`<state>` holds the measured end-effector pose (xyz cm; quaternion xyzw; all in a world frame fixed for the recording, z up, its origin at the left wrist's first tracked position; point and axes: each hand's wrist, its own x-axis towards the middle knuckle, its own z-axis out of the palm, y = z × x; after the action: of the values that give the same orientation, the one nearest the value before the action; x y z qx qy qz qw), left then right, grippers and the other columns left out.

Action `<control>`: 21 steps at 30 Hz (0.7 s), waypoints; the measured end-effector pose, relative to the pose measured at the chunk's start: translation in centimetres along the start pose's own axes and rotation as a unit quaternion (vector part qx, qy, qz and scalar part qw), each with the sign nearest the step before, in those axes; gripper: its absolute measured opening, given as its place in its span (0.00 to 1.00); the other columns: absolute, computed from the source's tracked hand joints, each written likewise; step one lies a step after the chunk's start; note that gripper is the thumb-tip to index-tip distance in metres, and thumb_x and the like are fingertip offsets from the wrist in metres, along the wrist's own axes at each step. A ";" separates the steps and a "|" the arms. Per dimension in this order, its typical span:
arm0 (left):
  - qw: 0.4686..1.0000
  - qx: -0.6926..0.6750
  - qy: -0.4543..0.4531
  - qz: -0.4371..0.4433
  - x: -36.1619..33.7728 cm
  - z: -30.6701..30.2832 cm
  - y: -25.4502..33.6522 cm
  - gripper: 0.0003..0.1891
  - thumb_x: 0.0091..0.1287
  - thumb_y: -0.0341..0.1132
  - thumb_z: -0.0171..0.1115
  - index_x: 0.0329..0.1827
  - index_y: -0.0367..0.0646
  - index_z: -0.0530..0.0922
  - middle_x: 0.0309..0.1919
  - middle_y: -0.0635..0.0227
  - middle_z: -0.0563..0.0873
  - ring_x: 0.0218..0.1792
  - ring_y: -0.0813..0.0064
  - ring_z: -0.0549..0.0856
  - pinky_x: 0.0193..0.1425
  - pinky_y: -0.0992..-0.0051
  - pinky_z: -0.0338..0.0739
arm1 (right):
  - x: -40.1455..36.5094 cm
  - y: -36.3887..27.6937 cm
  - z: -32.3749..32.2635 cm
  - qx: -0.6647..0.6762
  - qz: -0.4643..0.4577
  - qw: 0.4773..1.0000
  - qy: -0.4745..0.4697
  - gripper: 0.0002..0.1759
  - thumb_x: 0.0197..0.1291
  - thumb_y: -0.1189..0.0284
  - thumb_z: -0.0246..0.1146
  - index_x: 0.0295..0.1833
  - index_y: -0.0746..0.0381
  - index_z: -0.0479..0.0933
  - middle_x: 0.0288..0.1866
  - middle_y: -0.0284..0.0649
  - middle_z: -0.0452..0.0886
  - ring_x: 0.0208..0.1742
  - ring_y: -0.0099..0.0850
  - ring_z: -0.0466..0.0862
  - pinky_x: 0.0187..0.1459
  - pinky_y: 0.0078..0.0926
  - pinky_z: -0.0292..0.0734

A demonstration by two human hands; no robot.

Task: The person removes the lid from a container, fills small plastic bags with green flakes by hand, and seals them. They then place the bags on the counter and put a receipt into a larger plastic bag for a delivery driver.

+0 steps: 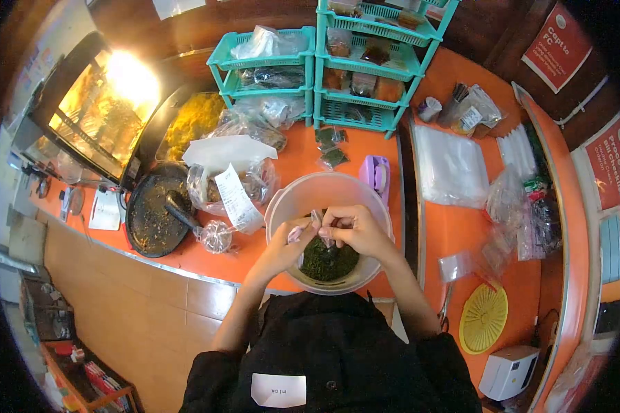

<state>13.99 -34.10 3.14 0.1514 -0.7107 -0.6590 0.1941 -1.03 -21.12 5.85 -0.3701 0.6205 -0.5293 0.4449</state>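
Observation:
A white translucent tub (pixel 375 201) stands at the edge of the orange counter, with dark green chopped stuff (pixel 324 265) in its bottom. Over it, my left hand (pixel 289 241) and my right hand (pixel 355 228) meet, fingers closed on a small clear plastic bag (pixel 326 241). The bag's contents are too small to make out. Just behind the tub at the right is a purple device (pixel 375 173). Small packets of green stuff (pixel 332 146) lie behind the tub.
Teal racks (pixel 312 76) stand at the back. To the left are a receipt (pixel 235 198), a black pan (pixel 155 217) and a lit display case (pixel 103 103). Clear bags (pixel 453 165), scissors (pixel 446 306) and a yellow woven fan (pixel 483 318) lie to the right.

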 end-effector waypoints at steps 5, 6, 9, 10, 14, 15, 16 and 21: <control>0.981 0.184 -0.037 0.047 0.7 0.2 -0.3 0.08 0.65 0.32 0.69 0.36 0.34 0.83 0.30 0.56 0.86 0.32 0.57 0.87 0.38 0.62 0.78 | -0.2 3.2 -0.3 -0.113 -0.075 0.987 0.081 0.04 0.60 0.77 0.69 0.34 0.63 0.79 0.25 0.32 0.81 0.25 0.19 0.79 0.26 0.21 0.70; 0.964 0.259 -0.015 0.051 0.7 0.3 -0.5 0.09 0.62 0.32 0.70 0.35 0.33 0.82 0.31 0.54 0.87 0.34 0.53 0.87 0.39 0.60 0.79 | -0.3 2.8 -0.1 -0.206 -0.105 0.963 0.138 0.05 0.59 0.77 0.69 0.34 0.64 0.79 0.25 0.33 0.81 0.25 0.21 0.79 0.26 0.22 0.71; 0.935 0.351 0.040 0.042 0.9 0.7 -0.5 0.12 0.57 0.33 0.74 0.35 0.34 0.82 0.34 0.52 0.87 0.39 0.47 0.88 0.41 0.59 0.80 | -0.2 1.1 0.3 -0.389 -0.160 0.871 0.255 0.05 0.56 0.77 0.70 0.34 0.65 0.79 0.26 0.38 0.82 0.25 0.26 0.81 0.27 0.25 0.73; 0.930 0.361 0.056 0.037 1.1 0.8 -0.3 0.14 0.55 0.34 0.75 0.36 0.34 0.81 0.34 0.52 0.87 0.40 0.46 0.88 0.42 0.60 0.80 | -0.2 0.7 0.6 -0.391 -0.154 0.866 0.271 0.05 0.56 0.77 0.70 0.35 0.65 0.80 0.27 0.39 0.83 0.25 0.28 0.82 0.28 0.26 0.75; 0.959 0.239 0.115 0.099 1.8 1.4 1.9 0.12 0.59 0.30 0.72 0.42 0.36 0.81 0.38 0.53 0.87 0.41 0.48 0.88 0.44 0.61 0.81 | 0.2 1.0 -0.2 -0.287 -0.204 0.898 0.264 0.03 0.58 0.79 0.68 0.37 0.66 0.81 0.29 0.39 0.85 0.29 0.27 0.85 0.32 0.25 0.78; 0.979 0.178 0.062 0.077 1.8 1.2 1.9 0.12 0.59 0.28 0.71 0.44 0.37 0.80 0.39 0.53 0.87 0.41 0.48 0.88 0.45 0.61 0.80 | 0.1 0.9 -0.2 -0.260 -0.193 0.913 0.247 0.03 0.58 0.79 0.68 0.37 0.65 0.80 0.29 0.41 0.84 0.30 0.31 0.86 0.33 0.28 0.79; 0.992 0.115 0.009 0.055 1.9 1.0 1.9 0.13 0.60 0.27 0.70 0.47 0.37 0.80 0.40 0.53 0.87 0.41 0.48 0.87 0.46 0.61 0.80 | -0.1 0.6 -0.2 -0.234 -0.182 0.927 0.230 0.03 0.58 0.80 0.67 0.37 0.65 0.79 0.30 0.42 0.84 0.31 0.35 0.86 0.35 0.31 0.80; 0.969 0.220 -0.029 0.112 2.8 -2.1 -2.3 0.20 0.61 0.26 0.70 0.57 0.40 0.77 0.46 0.54 0.87 0.48 0.48 0.86 0.53 0.62 0.79 | -1.0 -1.0 -1.0 -0.217 -0.150 0.937 0.227 0.03 0.60 0.81 0.65 0.39 0.65 0.78 0.29 0.45 0.83 0.32 0.39 0.88 0.35 0.35 0.81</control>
<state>12.41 -37.50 1.22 0.0907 -0.8562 -0.4643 0.2075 -1.63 -20.05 7.00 -0.4165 0.7420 -0.5122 0.1165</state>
